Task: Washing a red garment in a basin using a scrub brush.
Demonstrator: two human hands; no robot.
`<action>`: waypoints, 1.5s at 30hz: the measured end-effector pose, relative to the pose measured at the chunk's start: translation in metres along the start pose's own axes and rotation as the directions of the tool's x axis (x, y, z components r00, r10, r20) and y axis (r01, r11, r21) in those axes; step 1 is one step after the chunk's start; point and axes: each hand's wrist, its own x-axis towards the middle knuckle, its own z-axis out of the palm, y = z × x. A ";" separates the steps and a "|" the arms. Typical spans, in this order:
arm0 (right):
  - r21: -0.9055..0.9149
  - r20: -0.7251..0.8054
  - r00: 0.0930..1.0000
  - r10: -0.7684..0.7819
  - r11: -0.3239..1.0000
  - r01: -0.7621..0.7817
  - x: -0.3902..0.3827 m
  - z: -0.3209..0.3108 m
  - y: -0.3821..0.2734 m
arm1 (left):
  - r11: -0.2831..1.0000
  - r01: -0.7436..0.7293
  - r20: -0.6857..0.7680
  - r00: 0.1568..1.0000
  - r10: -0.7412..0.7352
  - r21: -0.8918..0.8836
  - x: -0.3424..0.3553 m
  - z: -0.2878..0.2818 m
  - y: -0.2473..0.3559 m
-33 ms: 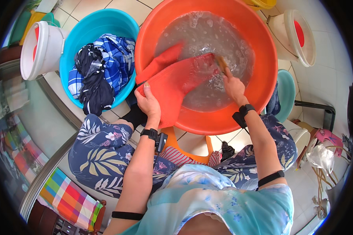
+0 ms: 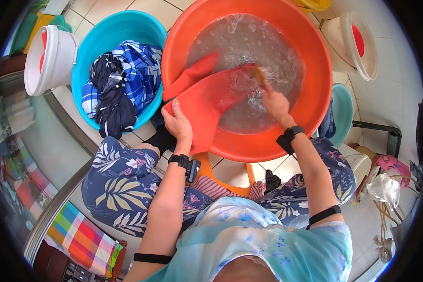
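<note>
A large orange-red basin [image 2: 315, 89] holds cloudy, sudsy water [image 2: 268, 42]. A red garment [image 2: 199, 103] hangs over its near-left rim, with two long parts, legs or sleeves, running into the water. My left hand [image 2: 178, 124] grips the garment at that rim, thumb on top. In my right hand [image 2: 277, 105] is a scrubbing brush [image 2: 258, 76] with a wooden-looking handle, its head at the wet end of the garment. The bristles cannot be made out.
Left of the basin stands a blue tub [image 2: 148, 28] with plaid and dark clothes [image 2: 120, 80], beside a white bucket [image 2: 61, 56]. Another white bucket [image 2: 348, 44] and a teal basin [image 2: 344, 115] are on the right. An orange stool [image 2: 221, 185] sits between my legs.
My right hand and the brush have shifted slightly left along the garment. My left hand has stayed in place on the cloth.
</note>
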 end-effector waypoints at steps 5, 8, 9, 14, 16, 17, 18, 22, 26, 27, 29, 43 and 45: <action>0.403 0.171 0.961 -0.217 0.906 0.132 -0.020 0.002 -0.139 | 1.000 0.007 -0.017 1.000 -0.007 0.003 0.003 -0.001 0.002; 0.275 0.098 0.954 -0.283 0.929 0.248 -0.002 0.029 -0.160 | 1.000 0.021 0.008 1.000 -0.021 0.009 0.002 0.001 -0.002; 0.195 0.123 0.959 -0.256 0.954 0.230 0.009 0.032 -0.163 | 0.999 0.035 0.021 0.999 -0.035 -0.018 0.002 0.000 0.000; -0.065 0.118 0.973 -0.196 0.977 0.204 0.053 0.031 -0.137 | 0.999 0.027 0.011 1.000 -0.026 -0.023 0.002 0.000 -0.003; -0.041 0.062 0.975 -0.211 0.976 0.214 0.062 0.026 -0.125 | 0.999 0.031 0.019 0.999 -0.031 -0.036 0.003 0.000 -0.003; -0.045 0.061 0.975 -0.214 0.975 0.216 0.062 0.025 -0.124 | 0.999 0.033 0.016 0.999 -0.032 -0.040 0.003 -0.001 -0.004; -0.044 0.065 0.978 -0.199 0.978 0.202 0.063 0.024 -0.122 | 0.999 0.038 0.020 0.999 -0.038 -0.030 0.003 -0.001 -0.004; 0.066 -0.005 0.987 -0.163 0.984 0.163 0.055 0.019 -0.129 | 0.998 0.040 0.023 0.999 -0.039 -0.054 0.002 0.003 -0.001; 0.053 0.027 0.945 -0.325 0.945 0.323 0.007 0.017 -0.153 | 0.998 0.065 0.002 0.998 -0.065 -0.005 0.003 0.000 -0.002; 0.035 0.035 0.925 -0.379 0.925 0.377 0.005 0.024 -0.155 | 0.998 0.065 0.007 0.998 -0.064 -0.013 0.001 0.000 -0.002; 0.029 0.036 0.902 -0.430 0.903 0.429 0.018 0.040 -0.151 | 0.999 0.053 0.012 0.999 -0.052 -0.014 0.002 0.001 -0.002; 0.032 -0.058 0.997 -0.059 0.998 0.061 0.082 0.018 -0.099 | 0.998 0.026 0.021 0.999 -0.025 -0.051 0.003 0.001 -0.001; 0.105 -0.080 0.993 -0.087 0.990 0.095 0.051 0.022 -0.111 | 0.998 0.029 0.020 0.999 -0.028 -0.051 0.003 0.001 -0.004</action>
